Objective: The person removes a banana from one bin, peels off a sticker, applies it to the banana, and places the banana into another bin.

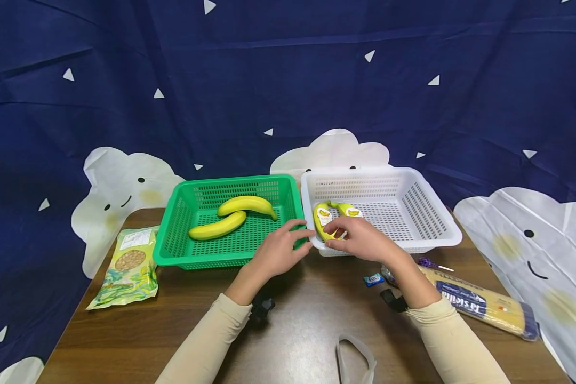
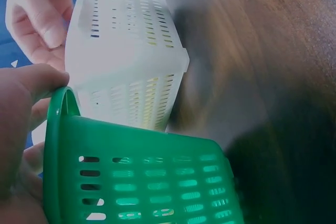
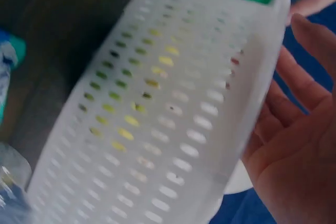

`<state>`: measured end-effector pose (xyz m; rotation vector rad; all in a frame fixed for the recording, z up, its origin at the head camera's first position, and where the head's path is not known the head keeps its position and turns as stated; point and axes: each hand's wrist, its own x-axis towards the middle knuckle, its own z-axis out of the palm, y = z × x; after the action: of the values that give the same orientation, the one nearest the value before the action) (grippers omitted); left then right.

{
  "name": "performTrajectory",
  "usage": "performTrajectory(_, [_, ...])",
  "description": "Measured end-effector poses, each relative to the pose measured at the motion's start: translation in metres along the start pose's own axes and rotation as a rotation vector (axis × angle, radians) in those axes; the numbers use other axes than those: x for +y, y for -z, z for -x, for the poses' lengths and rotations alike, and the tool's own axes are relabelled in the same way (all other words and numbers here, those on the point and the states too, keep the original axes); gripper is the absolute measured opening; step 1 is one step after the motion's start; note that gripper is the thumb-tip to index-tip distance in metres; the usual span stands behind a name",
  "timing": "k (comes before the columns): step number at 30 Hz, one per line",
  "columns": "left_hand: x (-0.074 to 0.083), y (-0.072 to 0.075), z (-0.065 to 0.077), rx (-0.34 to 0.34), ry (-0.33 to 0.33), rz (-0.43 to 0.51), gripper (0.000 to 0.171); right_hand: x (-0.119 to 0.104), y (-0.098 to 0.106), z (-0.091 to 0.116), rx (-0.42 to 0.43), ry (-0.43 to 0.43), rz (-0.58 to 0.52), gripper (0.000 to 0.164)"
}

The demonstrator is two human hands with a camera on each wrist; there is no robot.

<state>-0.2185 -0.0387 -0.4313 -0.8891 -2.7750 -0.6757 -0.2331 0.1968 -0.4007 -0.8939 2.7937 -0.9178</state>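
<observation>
My left hand [image 1: 279, 249] is over the front right corner of the green basket [image 1: 184, 262], its fingers loosely bent and pointing to the white basket's rim. In the left wrist view, a fingertip is right at the green rim. Two yellow bananas [image 1: 247, 205] lie in the green basket. Over the front left of the white basket [image 1: 432, 234], my right hand [image 1: 362, 238] reaches in with spread, slightly bent fingers. Its fingertips overlap a banana [image 1: 320, 221] with a white label. Another labelled banana [image 1: 344, 207] lies beside it, partly hidden by the hand.
A green and yellow food bag [image 1: 130, 266] lies left of the green basket. At the right are a pack of spaghetti [image 1: 485, 304], a small blue wrapped candy [image 1: 374, 280] and a purple lollipop [image 1: 428, 262]. A grey strap [image 1: 357, 346] lies at the table's front.
</observation>
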Motion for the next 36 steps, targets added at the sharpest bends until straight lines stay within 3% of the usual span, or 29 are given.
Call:
performTrajectory(11, [-0.001, 0.0, 0.001, 0.015, -0.008, 0.018, 0.037, 0.001, -0.019, 0.002, 0.005, 0.009, -0.047, 0.018])
performTrajectory(20, [0.003, 0.01, 0.01, 0.015, 0.105, 0.049, 0.059, -0.002, -0.028, 0.002, 0.07, 0.041, -0.027, 0.034])
performTrajectory(24, [0.002, 0.013, 0.018, 0.022, 0.136, 0.062, 0.046, -0.004, -0.034, 0.0, 0.101, 0.056, 0.021, 0.038])
performTrajectory(29, [-0.005, 0.013, 0.025, 0.036, 0.105, 0.068, 0.023, -0.008, -0.041, -0.005, 0.142, 0.089, 0.075, 0.036])
performTrajectory(36, [-0.01, 0.02, 0.027, -0.018, 0.04, 0.129, 0.021, -0.009, -0.045, -0.008, 0.162, 0.099, 0.09, 0.035])
